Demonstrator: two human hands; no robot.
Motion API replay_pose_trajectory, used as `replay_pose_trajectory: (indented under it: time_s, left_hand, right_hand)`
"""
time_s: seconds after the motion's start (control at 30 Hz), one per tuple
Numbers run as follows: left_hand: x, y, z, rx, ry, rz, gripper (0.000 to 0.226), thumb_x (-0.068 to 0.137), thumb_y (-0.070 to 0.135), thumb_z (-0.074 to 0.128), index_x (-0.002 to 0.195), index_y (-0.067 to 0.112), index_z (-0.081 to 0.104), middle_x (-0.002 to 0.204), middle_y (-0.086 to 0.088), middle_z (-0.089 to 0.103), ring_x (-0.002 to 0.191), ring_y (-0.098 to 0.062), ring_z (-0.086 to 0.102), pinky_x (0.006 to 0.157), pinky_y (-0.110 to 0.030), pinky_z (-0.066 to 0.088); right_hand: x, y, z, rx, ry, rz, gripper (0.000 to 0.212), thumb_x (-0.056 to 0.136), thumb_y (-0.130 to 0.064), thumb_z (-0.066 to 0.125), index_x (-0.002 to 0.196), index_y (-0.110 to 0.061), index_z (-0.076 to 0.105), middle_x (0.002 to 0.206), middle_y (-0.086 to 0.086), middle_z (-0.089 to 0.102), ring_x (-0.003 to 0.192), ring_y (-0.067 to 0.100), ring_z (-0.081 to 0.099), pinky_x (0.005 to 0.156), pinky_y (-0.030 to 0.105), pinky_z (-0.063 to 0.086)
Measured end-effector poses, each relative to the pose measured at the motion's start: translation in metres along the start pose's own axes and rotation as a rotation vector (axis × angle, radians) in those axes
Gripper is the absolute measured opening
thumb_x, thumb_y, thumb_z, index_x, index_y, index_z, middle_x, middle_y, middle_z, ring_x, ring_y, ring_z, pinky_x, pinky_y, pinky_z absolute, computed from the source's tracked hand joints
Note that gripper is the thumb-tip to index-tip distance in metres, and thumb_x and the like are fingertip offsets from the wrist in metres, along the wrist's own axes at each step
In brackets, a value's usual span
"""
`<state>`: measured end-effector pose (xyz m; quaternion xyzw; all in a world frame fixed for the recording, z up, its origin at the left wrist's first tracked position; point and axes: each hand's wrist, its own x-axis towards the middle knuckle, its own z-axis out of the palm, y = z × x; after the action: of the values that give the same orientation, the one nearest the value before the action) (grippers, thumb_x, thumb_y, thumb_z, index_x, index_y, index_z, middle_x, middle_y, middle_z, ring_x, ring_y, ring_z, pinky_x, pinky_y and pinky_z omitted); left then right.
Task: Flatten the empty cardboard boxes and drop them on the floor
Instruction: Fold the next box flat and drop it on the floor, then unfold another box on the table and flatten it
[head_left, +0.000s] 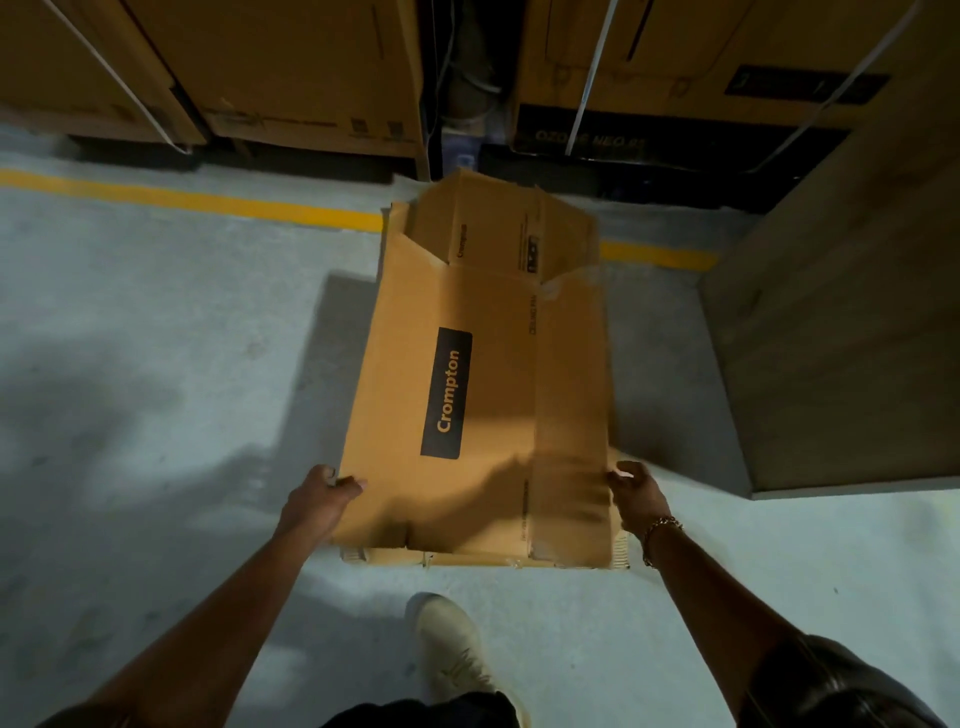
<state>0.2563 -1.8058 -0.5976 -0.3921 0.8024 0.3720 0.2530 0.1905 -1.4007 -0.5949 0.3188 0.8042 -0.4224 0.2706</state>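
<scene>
Cardboard box, collapsed nearly flat, occupies the centre of the view, its long axis running from 6 o'clock to 12 o'clock, above the grey floor. Its upper panel carries a black label reading "Crompton" (text running lengthwise). End flaps at 12 o'clock stand partly open. Left hand grips the box's near left edge at 9 o'clock, fingers curled over the panel. Right hand grips the near right edge at 3 o'clock, fingers closed on the cardboard; a chain bracelet sits on that wrist. Whether the box's far end touches the floor cannot be told. A yellow floor line crosses at 10 o'clock and passes behind the box. Large strapped cartons stand along 12 o'clock. One light shoe shows at 6 o'clock.
</scene>
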Motion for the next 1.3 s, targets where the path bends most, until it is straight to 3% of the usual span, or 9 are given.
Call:
replay_pose_trajectory:
  time_s: [0.1, 0.27, 0.43, 0.63, 0.83, 1.17, 1.3]
  left_hand:
    - [-0.024, -0.002, -0.02, 0.07, -0.049, -0.067, 0.087, 0.082, 0.057, 0.07, 0.148, 0.012, 0.036, 0.143, -0.016, 0.051, 0.126, -0.039, 0.052, 0.103, -0.046, 0.045]
    - [-0.118, 0.034, -0.059, 0.202, -0.061, 0.059, 0.075, 0.091, 0.052, 0.062, 0.148, 0.011, 0.036, 0.147, -0.017, 0.047, 0.131, -0.036, 0.048, 0.105, -0.043, 0.041]
    - [-0.247, 0.096, -0.113, 0.566, 0.007, 0.36, 0.07, 0.096, 0.06, 0.041, 0.153, 0.023, 0.026, 0.158, -0.002, 0.031, 0.142, -0.026, 0.033, 0.11, -0.046, 0.035]
    - [-0.372, 0.184, -0.177, 0.597, 0.071, 0.609, 0.07, 0.097, 0.062, 0.034, 0.155, 0.025, 0.021, 0.163, 0.002, 0.02, 0.149, -0.019, 0.019, 0.116, -0.043, 0.026]
    - [-0.454, 0.272, -0.214, 0.602, 0.136, 0.891, 0.075, 0.093, 0.07, 0.023, 0.155, 0.028, 0.02, 0.164, 0.004, 0.016, 0.15, -0.018, 0.013, 0.118, -0.044, 0.023]
    - [-0.576, 0.433, -0.162, 0.534, 0.055, 1.27, 0.081, 0.088, 0.077, 0.017, 0.156, 0.033, 0.015, 0.165, 0.009, 0.009, 0.151, -0.014, 0.007, 0.119, -0.046, 0.014]
    - [-0.623, 0.495, -0.096, 0.559, -0.017, 1.374, 0.073, 0.095, 0.069, 0.029, 0.157, 0.033, 0.015, 0.165, 0.01, 0.007, 0.151, -0.013, 0.004, 0.119, -0.047, 0.011]
  right_hand:
    - [-0.031, -0.013, -0.018, -0.08, 0.0, -0.033, 0.055, 0.097, -0.047, 0.052, 0.141, -0.015, 0.044, 0.139, 0.013, 0.056, 0.125, 0.034, 0.053, 0.101, 0.037, 0.039]
    - [-0.113, -0.047, -0.071, -0.165, -0.009, -0.134, 0.06, 0.097, -0.052, 0.049, 0.145, -0.017, 0.039, 0.142, 0.011, 0.055, 0.129, 0.033, 0.05, 0.103, 0.04, 0.038]
    - [-0.225, -0.088, -0.137, -0.431, -0.039, -0.324, 0.069, 0.095, -0.06, 0.043, 0.151, -0.022, 0.03, 0.151, 0.006, 0.043, 0.133, 0.028, 0.046, 0.105, 0.044, 0.042]
    - [-0.346, -0.135, -0.224, -0.496, -0.012, -0.414, 0.073, 0.093, -0.067, 0.036, 0.154, -0.029, 0.023, 0.156, 0.005, 0.035, 0.133, 0.027, 0.047, 0.105, 0.046, 0.044]
    - [-0.424, -0.173, -0.31, -0.472, 0.219, -0.481, 0.068, 0.097, -0.061, 0.039, 0.154, -0.027, 0.025, 0.159, 0.002, 0.031, 0.142, 0.025, 0.036, 0.111, 0.049, 0.036]
    - [-0.48, -0.15, -0.458, -0.25, 0.526, -0.493, 0.065, 0.096, -0.06, 0.04, 0.152, -0.029, 0.029, 0.158, -0.003, 0.033, 0.141, 0.02, 0.038, 0.111, 0.045, 0.037]
    - [-0.483, -0.11, -0.532, -0.163, 0.623, -0.444, 0.066, 0.096, -0.062, 0.04, 0.152, -0.031, 0.027, 0.158, -0.006, 0.031, 0.143, 0.016, 0.033, 0.114, 0.046, 0.033]
